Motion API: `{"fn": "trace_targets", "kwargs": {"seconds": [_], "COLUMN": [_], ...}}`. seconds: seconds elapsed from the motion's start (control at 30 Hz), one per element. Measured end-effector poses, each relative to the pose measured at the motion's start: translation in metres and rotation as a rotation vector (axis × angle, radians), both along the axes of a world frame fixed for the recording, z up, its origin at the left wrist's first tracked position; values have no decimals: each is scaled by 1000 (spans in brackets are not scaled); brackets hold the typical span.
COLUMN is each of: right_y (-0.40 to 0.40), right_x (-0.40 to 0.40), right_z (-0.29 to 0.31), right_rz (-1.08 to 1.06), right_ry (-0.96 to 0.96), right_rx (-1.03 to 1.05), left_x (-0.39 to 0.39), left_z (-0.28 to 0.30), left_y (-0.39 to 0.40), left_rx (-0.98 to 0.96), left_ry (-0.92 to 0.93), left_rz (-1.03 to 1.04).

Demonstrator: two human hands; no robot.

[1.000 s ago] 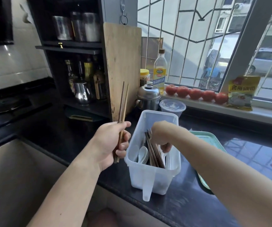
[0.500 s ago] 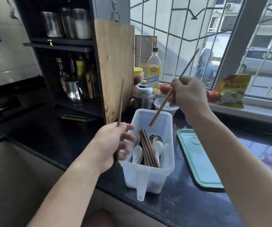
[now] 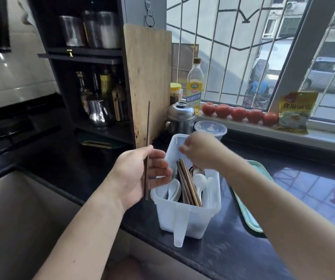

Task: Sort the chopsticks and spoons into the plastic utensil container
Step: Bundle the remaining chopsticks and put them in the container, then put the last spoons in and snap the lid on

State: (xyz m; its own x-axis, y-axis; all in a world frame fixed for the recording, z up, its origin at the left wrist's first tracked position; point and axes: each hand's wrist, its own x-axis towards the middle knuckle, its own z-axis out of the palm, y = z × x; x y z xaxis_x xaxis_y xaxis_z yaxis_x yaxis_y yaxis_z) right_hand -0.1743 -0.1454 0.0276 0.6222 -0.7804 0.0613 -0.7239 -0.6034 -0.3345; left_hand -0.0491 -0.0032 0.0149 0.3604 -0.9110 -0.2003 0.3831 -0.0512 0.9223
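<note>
At the far left we see a dark stove top (image 3: 3,128), and behind the counter a black shelf unit (image 3: 85,57) with steel canisters above and bottles and a small steel pot below. A wooden cutting board (image 3: 148,81) stands upright against the shelf's side.

Our left hand (image 3: 140,174) holds a single dark chopstick (image 3: 147,138) between thumb and fingers, which curl only loosely around it. Its long axis runs almost vertical, one end pointing up in front of the cutting board, the other reaching below the palm, just beside the container's left rim.

The plastic utensil container (image 3: 184,215) sits on the black countertop (image 3: 233,255) near its front edge. Inside, white spoons (image 3: 173,190) lie at left, a bundle of brown chopsticks (image 3: 187,182) runs lengthwise down the middle, tilted with its far ends higher, and more white spoons lie at right.

Our right hand (image 3: 199,151) hovers over the container's far end, fingers bent downward; we cannot tell whether it holds anything.

Further right a pale green tray (image 3: 249,219) lies on the counter, with tomatoes (image 3: 239,114) along the windowsill.
</note>
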Motion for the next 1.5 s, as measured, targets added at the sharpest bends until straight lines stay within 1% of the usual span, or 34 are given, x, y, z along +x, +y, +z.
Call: {"fn": "trace_targets", "kwargs": {"seconds": [0.03,0.07,0.1,0.13,0.2,0.23,0.27,0.3,0.33,0.37,0.4,0.47,0.5,0.57,0.63,0.67,0.7,0.77,0.83,0.9,0.97,1.03,1.07,1.1,1.13,1.17,1.3,1.37,1.5], "right_y": [7,14,21,25,29,28,26,23,18,12,4,-11,-15,-16,-10,-5,-1,0,-3,-8,-13,-20,-23,-26,-30,-34,-47,-50,-55], "right_x": [-4,-9,-12,-15,-18,-19,-22,-25,-29,-33,-37,-37,-33,-15,4,11,16,20,16,10,-4,-31,-49,-70,-90,-111,-170,-186,-203], "right_z": [12,22,29,33,34,35,36,39,41,44,44,39,34,17,-7,-18,-27,-42,-48,-45,-37,-34,-38,-45,-56,-71,-125,-137,-145], "right_rz": [21,35,48,56,53,37,16,-9,-55,-123,-206,-311,-308,-235,-144,-103,-66,-24,-38,-40,-95,-209,-271,-339,-406,-463,-598,-638,-648], "right_ry": [-207,-414,-547,-586,-589,-608,-649,-718,-800,-853,-855,-756,-658,-353,40,193,298,387,367,230,-29,-321,-419,-460,-447,-393,-119,-80,-35], "right_rx": [83,244,377,416,349,342,379,434,453,389,242,-52,-103,-62,-13,-13,-13,20,32,-39,-204,-337,-359,-350,-323,-284,-121,-84,-50], "left_x": [-4,-10,-17,-23,-35,-38,-40,-39,-38,-35,-31,-18,-11,-1,3,2,2,4,7,8,7,4,2,-1,-3,-4,-12,-17,-29], "left_z": [2,5,8,11,14,15,15,14,13,11,8,2,-2,-8,-13,-15,-16,-20,-23,-24,-26,-30,-32,-34,-36,-38,-50,-55,-58], "left_y": [-2,-5,-9,-13,-18,-19,-20,-20,-20,-19,-18,-15,-13,-10,-9,-9,-9,-9,-8,-8,-12,-17,-19,-21,-23,-25,-32,-34,-46], "left_rx": [2,-1,-11,-27,-51,-49,-40,-31,-32,-46,-73,-114,-117,-103,-81,-74,-66,-46,-28,-20,-5,35,58,76,89,101,173,202,194], "left_ry": [0,-12,-34,-61,-134,-178,-219,-252,-280,-302,-314,-291,-269,-242,-254,-266,-281,-322,-362,-395,-479,-631,-690,-716,-716,-714,-810,-866,-898], "left_rz": [-30,-69,-116,-170,-286,-333,-361,-357,-310,-220,-100,148,231,305,302,290,276,255,238,240,252,225,196,170,153,144,52,33,16]}}
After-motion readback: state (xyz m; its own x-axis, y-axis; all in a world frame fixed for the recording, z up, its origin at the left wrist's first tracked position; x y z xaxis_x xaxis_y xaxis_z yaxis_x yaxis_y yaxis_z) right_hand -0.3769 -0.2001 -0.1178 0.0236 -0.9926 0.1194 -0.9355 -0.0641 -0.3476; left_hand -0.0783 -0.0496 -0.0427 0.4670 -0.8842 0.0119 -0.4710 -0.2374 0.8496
